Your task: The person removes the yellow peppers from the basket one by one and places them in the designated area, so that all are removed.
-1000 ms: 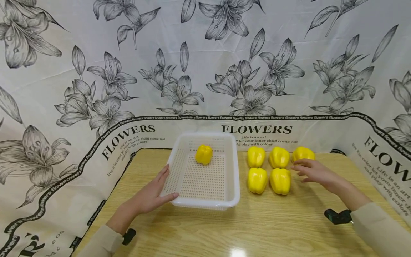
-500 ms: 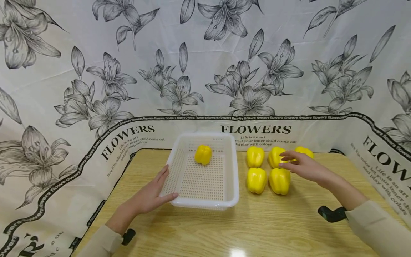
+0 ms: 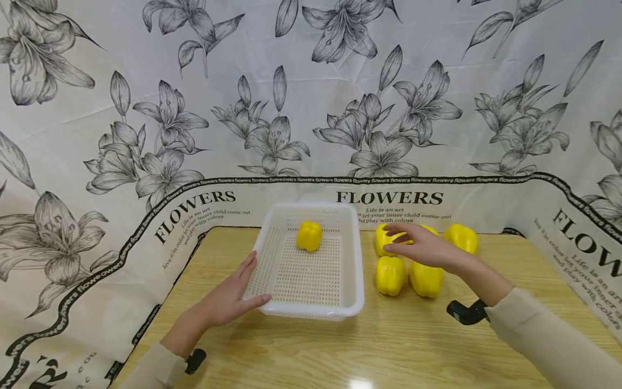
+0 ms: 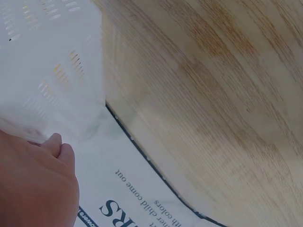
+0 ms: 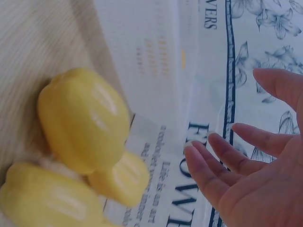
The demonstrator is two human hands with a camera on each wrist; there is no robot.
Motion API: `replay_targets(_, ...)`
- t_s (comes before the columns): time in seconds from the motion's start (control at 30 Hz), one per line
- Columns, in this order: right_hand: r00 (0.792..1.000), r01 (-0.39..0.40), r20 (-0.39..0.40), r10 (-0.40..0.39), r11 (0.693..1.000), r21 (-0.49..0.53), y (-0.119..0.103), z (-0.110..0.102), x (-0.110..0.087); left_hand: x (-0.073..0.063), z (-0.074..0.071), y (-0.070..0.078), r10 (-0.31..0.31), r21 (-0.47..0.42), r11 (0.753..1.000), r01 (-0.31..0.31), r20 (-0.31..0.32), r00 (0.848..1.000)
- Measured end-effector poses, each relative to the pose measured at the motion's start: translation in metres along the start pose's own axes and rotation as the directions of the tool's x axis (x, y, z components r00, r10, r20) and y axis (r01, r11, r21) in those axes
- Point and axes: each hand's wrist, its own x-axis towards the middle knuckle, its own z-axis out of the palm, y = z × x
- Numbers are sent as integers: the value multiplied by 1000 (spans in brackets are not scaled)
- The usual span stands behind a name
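Observation:
My left hand holds the front left corner of a white perforated plastic basket, thumb at the front rim and fingers along the left side. In the left wrist view, bent fingers lie against the basket's pale wall. A single yellow bell pepper lies inside, toward the back. My right hand hovers over the group of yellow bell peppers right of the basket, partly covering the rear ones. In the right wrist view its fingers are spread and loosely bent, with nothing between them.
The wooden table has a white floral cloth rising behind and beside it. At the back right, one yellow bell pepper sits behind the right wrist. Dark straps with mounts show at both sleeves.
My right hand has moved left, from beside the rear right pepper to over the rear left one. The left hand, the basket and the peppers stay where they were.

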Motion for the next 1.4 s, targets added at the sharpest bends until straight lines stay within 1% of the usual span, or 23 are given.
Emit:
replay_targets(0.2,999,36,30,-38,997,64,-20,11,22,0,-1,0,11,-5,1000,-11,-2,1000)
replay_targets(0.4,995,83,58,-87,994,70,-38,25,47,-1,-1,1,4,-9,1000,-4,2,1000)
replay_targets(0.5,993,83,71,-89,993,84,-45,33,61,-1,0,1,4,-4,1000,-4,-1,1000)
replay_targets(0.6,993,61,89,-71,991,117,-49,41,75,-2,0,0,-1,-6,1000,1,1,1000)
replay_targets(0.8,993,66,87,-77,991,118,-55,53,102,-1,1,0,-9,-9,1000,9,5,1000)
replay_targets(0.87,992,68,100,-81,990,125,-57,56,110,-1,0,0,-8,-16,1000,8,4,1000)
replay_targets(1.0,989,32,135,-53,987,157,-61,63,125,0,-1,4,-10,-36,999,10,13,1000)
replay_targets(1.1,990,-2,142,-22,986,164,-64,69,135,-1,-2,6,-11,-33,999,12,22,1000)
replay_targets(1.27,994,-32,105,14,986,166,-65,81,153,-1,-3,5,-10,-27,1000,10,14,1000)
replay_targets(1.4,996,-67,66,54,972,224,-59,93,168,-1,-3,5,-10,-25,1000,10,7,1000)
